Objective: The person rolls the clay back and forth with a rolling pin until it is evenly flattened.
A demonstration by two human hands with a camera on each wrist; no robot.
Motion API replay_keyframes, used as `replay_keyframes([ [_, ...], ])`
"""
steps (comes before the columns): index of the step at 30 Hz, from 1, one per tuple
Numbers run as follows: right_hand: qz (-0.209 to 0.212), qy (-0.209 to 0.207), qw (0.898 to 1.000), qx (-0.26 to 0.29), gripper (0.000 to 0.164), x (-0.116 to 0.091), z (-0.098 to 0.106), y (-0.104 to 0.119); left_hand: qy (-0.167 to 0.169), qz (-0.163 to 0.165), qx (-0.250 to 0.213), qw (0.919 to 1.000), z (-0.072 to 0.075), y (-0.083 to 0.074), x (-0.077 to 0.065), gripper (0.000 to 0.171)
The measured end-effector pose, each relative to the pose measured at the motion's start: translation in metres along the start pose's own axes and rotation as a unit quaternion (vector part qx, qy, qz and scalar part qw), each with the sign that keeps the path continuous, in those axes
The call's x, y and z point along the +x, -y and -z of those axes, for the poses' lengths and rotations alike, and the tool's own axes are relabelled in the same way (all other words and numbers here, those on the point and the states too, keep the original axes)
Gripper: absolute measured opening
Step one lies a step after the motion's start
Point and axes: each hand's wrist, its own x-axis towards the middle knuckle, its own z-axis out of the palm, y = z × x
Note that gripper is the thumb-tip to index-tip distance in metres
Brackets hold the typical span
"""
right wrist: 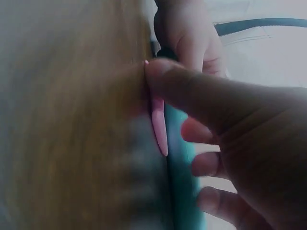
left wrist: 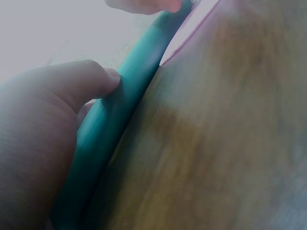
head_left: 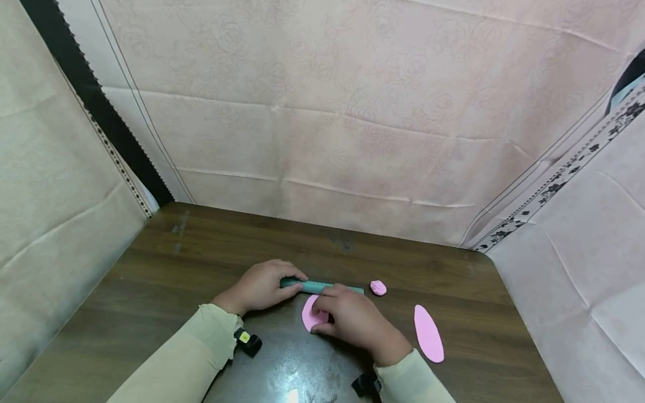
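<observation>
A teal rod (head_left: 318, 287) lies lengthwise on the table. My left hand (head_left: 263, 285) grips its left end, with the thumb (left wrist: 103, 82) along the near side. Just in front of the rod is a flat rounded piece of pink clay (head_left: 310, 317), its edge close to the rod in the right wrist view. My right hand (head_left: 353, 316) pinches this pink clay by its right side, and its other fingers (right wrist: 206, 165) are curled over beside the rod. Part of the clay is hidden by the right hand.
A small pink clay lump (head_left: 378, 287) sits beyond the rod's right end. Further right lies a long flat pink oval (head_left: 429, 334). The brown wooden table (head_left: 166, 313) is bounded by pale patterned cloth (head_left: 322, 123) at the back and both sides.
</observation>
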Motion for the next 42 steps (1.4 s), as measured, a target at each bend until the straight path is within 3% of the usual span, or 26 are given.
replay_keyframes([
  [5,-0.002,-0.030,0.999,-0.027,0.017,0.003,0.002,0.002,0.000,0.002,0.000,1.0000,0.001,0.000,0.000,0.019],
  [12,0.011,0.045,0.999,0.018,0.019,0.003,0.010,0.004,0.000,0.000,0.000,1.0000,0.000,0.000,-0.001,0.019],
  [17,0.053,0.030,0.995,-0.074,0.004,0.003,0.010,0.009,0.008,0.003,0.001,1.0000,-0.001,0.001,0.000,0.020],
  [20,0.077,0.006,0.985,-0.152,0.012,0.002,0.005,0.014,0.022,0.005,0.007,0.9997,-0.002,0.002,0.001,0.025],
  [23,0.083,-0.009,0.977,-0.195,0.021,0.002,0.002,0.018,0.024,0.000,0.016,0.9996,-0.002,0.002,0.001,0.029],
  [26,0.059,0.003,0.982,-0.179,0.027,0.006,0.004,0.021,0.018,-0.002,0.022,0.9996,-0.001,0.002,0.001,0.029],
  [30,0.010,0.033,0.994,-0.108,0.032,0.011,0.013,0.022,0.011,-0.005,0.025,0.9996,-0.002,0.003,0.000,0.029],
  [34,0.010,0.050,0.996,-0.076,0.025,0.013,0.018,0.022,0.013,-0.003,0.023,0.9996,-0.002,0.004,0.000,0.029],
  [38,0.045,0.066,0.988,-0.134,0.007,0.012,0.013,0.026,0.018,0.002,0.024,0.9995,-0.001,0.003,0.000,0.029],
  [42,0.064,0.074,0.972,-0.215,0.009,0.012,0.010,0.035,0.019,0.003,0.027,0.9994,0.001,0.002,-0.001,0.029],
])
